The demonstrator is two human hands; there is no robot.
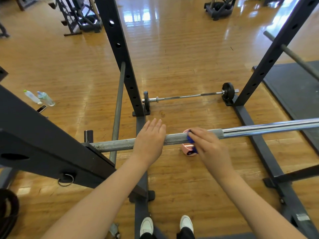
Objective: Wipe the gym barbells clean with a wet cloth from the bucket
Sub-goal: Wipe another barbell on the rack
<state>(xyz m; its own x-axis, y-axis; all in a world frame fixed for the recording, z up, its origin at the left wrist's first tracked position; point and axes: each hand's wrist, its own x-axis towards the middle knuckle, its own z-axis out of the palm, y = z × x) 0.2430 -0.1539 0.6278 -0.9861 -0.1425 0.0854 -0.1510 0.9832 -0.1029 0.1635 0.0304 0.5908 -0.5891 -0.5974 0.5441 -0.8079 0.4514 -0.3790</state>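
Fingers (pixel 195 135) of my right hand (pixel 207 145) pinch blue cloth (pixel 190 139) on barbell (pixel 176 138), centre frame; left hand (pixel 150 140) flat, steadying. Risk: bar rolling, cloth slipping.

bucket (pixel 187 150) mostly hidden (perhaps pink), barbell (pixel 259 129) cropped

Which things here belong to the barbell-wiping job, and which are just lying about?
Job: racked barbell; blue cloth gripped by the right hand; left hand resting on the bar; pink bucket below; floor barbell.

Lying about: two bottles, phone.
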